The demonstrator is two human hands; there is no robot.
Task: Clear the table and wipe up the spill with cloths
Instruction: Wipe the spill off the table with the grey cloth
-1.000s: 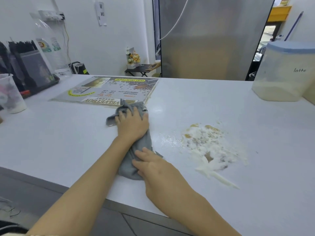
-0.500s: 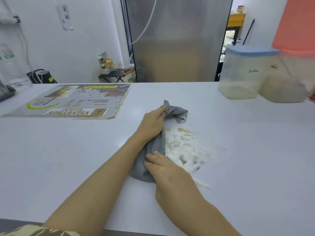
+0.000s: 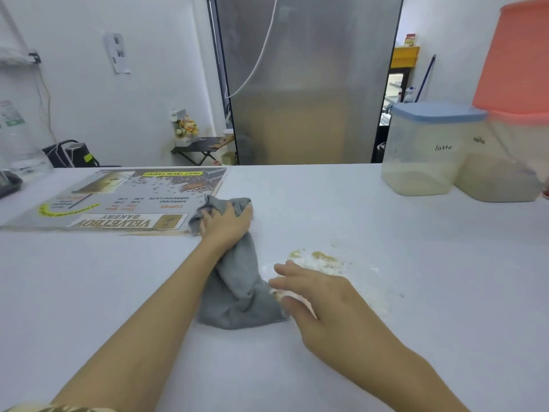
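Cloth and spill, two hands at work on the tabletop

Right hand: nearest item. Fingers straight and spread, holding nothing, laid flat at the near end of the cloth and over the near edge of the spill, seemingly to pin the cloth's tail and pen in the powder.

Grey cloth: bunched lengthwise on the white tabletop, running from the right hand up to the left, just left of the spill.

Spill: white powder with brownish wet patches, touching the cloth's right side; largely unwiped, by my judgement.

Left hand: fingers curled round the far end of the cloth, gripping it as the driving end for a sweep.

Menu poster: flat, beside the left hand.

Two lidded tubs, far right, marked "latte" and "mocha".
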